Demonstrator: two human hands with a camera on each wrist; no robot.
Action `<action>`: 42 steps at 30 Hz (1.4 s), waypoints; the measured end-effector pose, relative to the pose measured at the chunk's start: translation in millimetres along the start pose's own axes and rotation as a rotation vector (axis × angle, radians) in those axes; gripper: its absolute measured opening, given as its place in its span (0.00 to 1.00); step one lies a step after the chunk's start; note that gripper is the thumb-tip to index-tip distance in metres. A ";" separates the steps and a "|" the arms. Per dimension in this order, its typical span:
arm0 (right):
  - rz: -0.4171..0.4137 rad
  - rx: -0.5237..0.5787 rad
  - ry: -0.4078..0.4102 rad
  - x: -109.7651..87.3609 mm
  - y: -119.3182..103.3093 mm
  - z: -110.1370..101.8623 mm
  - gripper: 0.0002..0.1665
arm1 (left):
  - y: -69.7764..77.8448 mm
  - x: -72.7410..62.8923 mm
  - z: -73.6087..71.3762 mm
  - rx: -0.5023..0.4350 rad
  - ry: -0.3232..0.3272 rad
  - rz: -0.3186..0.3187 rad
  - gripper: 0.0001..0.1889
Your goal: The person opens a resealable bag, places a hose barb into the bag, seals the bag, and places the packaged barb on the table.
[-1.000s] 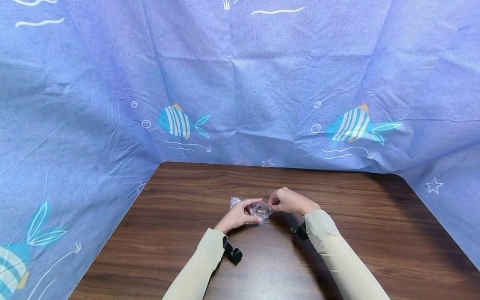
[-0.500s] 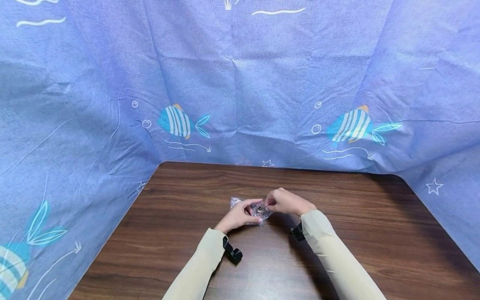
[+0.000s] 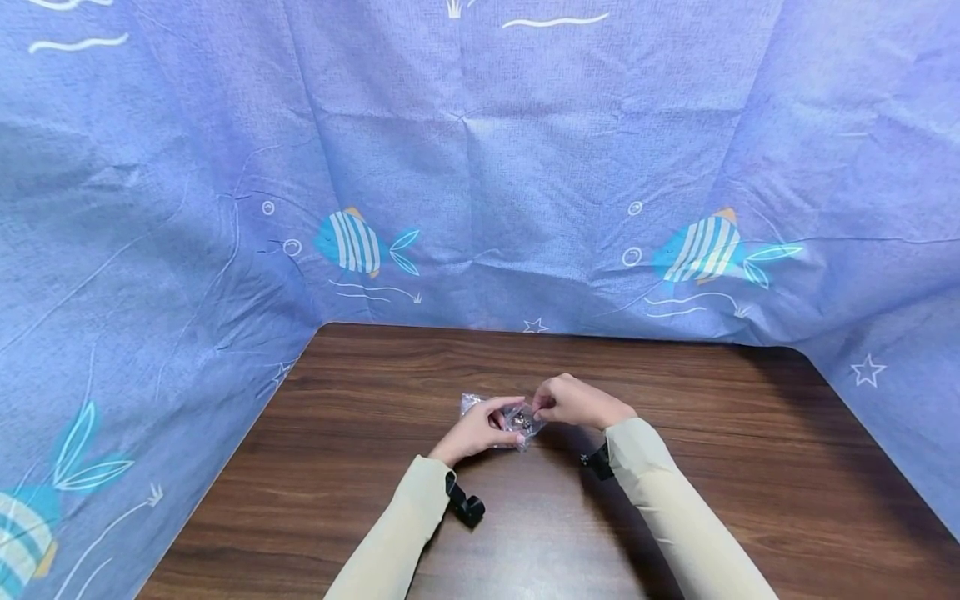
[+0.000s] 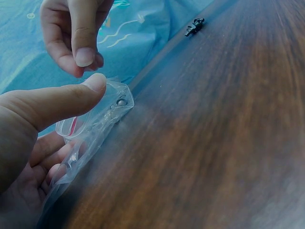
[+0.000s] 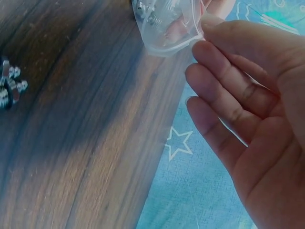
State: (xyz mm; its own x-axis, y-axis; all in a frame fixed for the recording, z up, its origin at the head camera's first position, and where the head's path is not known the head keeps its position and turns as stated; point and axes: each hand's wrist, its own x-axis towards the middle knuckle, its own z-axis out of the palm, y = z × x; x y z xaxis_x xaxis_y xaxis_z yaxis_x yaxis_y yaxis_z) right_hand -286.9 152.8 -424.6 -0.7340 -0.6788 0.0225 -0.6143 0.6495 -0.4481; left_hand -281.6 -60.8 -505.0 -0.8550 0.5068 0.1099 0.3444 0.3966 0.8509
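A small clear zip bag with a red line along its seal stands mouth open over the table. My left hand holds it, thumb on one side and fingers on the other. Shiny small metal parts lie inside the bag. My right hand is at the bag's right side with thumb and forefinger together, close by the rim. In the right wrist view its fingertips overlap the rim; I cannot tell what, if anything, they pinch.
A small pile of metal parts lies on the brown wooden table, under the right wrist. More clear plastic shows behind my left hand. A blue cloth with fish hangs around the table's far and side edges.
My right hand moved left to the bag's mouth, then drew back slightly to the right. My left hand and the bag stay in place.
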 end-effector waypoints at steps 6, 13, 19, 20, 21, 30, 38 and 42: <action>0.022 0.031 -0.027 -5.6 3.9 -3.1 0.03 | 0.2 0.5 0.1 -0.002 0.002 -0.002 0.32; 0.031 0.056 -0.047 -17.1 13.7 -7.8 0.02 | -1.3 0.1 0.7 -0.008 0.006 -0.002 0.32; 0.084 0.066 -0.085 -28.8 19.0 -12.6 0.03 | -1.2 -0.2 1.2 -0.029 0.008 -0.003 0.33; 0.087 0.065 -0.092 -30.6 20.1 -13.0 0.03 | -1.1 -0.4 1.1 -0.028 0.008 -0.005 0.33; 0.087 0.058 -0.099 -32.3 21.1 -13.3 0.04 | -0.9 -0.6 1.1 -0.027 0.008 -0.009 0.33; 0.118 0.052 -0.168 -46.6 27.1 -14.9 0.05 | 0.7 -1.7 0.4 -0.006 0.004 -0.021 0.33; 0.132 0.039 -0.207 -55.9 29.2 -13.4 0.07 | 2.4 -0.9 -0.8 -0.013 0.003 -0.030 0.33; 0.158 0.055 -0.229 -59.9 29.8 -12.4 0.08 | 2.1 -0.4 -1.2 -0.007 0.002 -0.029 0.32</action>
State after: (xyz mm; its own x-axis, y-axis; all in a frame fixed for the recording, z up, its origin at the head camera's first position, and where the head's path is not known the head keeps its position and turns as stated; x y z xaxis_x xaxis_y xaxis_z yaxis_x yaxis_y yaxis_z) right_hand -264.8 217.1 -428.2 -0.7307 -0.6346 -0.2516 -0.4761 0.7379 -0.4783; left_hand -281.0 -61.2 -502.6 -0.8654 0.4937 0.0861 0.3166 0.4055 0.8575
